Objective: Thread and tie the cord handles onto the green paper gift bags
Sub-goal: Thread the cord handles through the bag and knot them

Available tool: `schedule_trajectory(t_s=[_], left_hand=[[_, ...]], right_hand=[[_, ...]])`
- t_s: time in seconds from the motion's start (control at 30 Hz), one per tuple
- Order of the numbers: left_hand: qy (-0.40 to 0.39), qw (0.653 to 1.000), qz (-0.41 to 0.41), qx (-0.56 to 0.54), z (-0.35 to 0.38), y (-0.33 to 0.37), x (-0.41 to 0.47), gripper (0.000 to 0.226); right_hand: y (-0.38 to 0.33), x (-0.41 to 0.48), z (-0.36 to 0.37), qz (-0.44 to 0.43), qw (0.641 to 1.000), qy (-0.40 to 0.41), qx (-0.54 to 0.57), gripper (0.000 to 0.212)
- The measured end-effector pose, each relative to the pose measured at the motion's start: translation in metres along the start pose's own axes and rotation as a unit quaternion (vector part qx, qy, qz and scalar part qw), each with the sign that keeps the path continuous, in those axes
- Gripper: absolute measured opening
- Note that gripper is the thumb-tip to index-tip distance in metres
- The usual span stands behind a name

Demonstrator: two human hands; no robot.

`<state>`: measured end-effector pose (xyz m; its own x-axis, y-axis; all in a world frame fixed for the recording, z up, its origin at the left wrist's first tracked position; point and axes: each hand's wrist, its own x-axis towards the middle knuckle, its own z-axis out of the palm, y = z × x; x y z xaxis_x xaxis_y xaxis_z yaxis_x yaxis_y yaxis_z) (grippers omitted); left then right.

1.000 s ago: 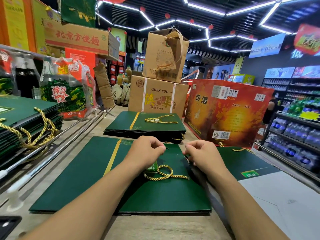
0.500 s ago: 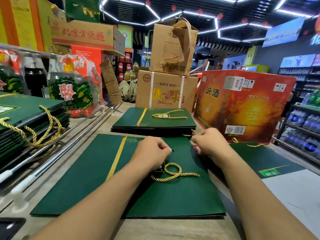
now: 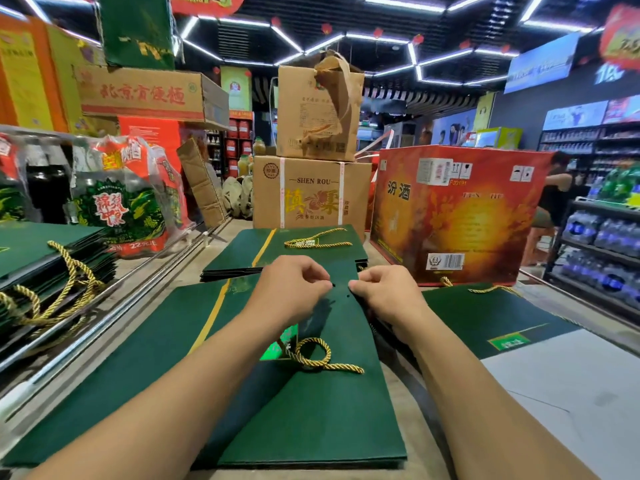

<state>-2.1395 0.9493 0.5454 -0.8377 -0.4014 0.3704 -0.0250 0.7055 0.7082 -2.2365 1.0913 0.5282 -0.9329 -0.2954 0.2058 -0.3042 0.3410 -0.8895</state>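
Green bag (image 3: 329, 410) on a shop counter (image 3: 162, 271), its edge pinched by left hand (image 3: 294, 289) and right hand (image 3: 384, 296) fingers (image 3: 360, 287).

Left hand (image 3: 291, 289): fingertips curled inward, anything pinched too small to tell.
Right hand (image 3: 388, 296): fingers tucked under the green bag (image 3: 329, 410) edge, out of sight.
Green label (image 3: 277, 344): half covered by left wrist, print unreadable.
Side stack of bags (image 3: 41, 251): cut off by left edge.
Person (image 3: 554, 199): blurred, partly behind red box (image 3: 460, 216).

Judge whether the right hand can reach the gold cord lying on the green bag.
Probably yes: the gold cord lies uncovered on the green bag, nearer the person than the right hand, which must first release the bag's edge.
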Motion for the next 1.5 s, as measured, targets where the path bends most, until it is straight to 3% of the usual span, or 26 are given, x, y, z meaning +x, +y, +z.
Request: schedule_trajectory(t_s=[0.47,0.97,1.13,1.23,1.33,1.5], left_hand=[[0.013,0.991,0.110,0.079,0.019,0.001,0.007,0.007],[-0.005,0.961,0.144,0.235,0.023,0.021,-0.001,0.024],[0.018,0.977,0.136,0.162,0.025,0.012,0.002,0.014],[0.042,0.988,0.123,0.086,0.024,0.004,0.004,0.006],[0.069,0.990,0.117,0.025,0.021,0.002,0.003,0.003],[0.078,0.991,0.112,-0.001,0.016,0.000,0.002,0.003]], right_hand=[[0.000,0.003,0.000,-0.026,1.000,0.018,0.004,0.018],[0.002,-0.002,0.002,-0.042,0.999,0.012,0.000,0.021],[-0.004,-0.011,-0.007,-0.062,0.997,-0.026,0.046,0.018],[-0.008,-0.016,-0.015,-0.047,0.979,-0.116,0.163,0.048],[-0.007,-0.019,-0.020,-0.078,0.947,-0.199,0.239,0.041],[0.003,-0.018,-0.013,-0.152,0.957,-0.167,0.182,0.037]])
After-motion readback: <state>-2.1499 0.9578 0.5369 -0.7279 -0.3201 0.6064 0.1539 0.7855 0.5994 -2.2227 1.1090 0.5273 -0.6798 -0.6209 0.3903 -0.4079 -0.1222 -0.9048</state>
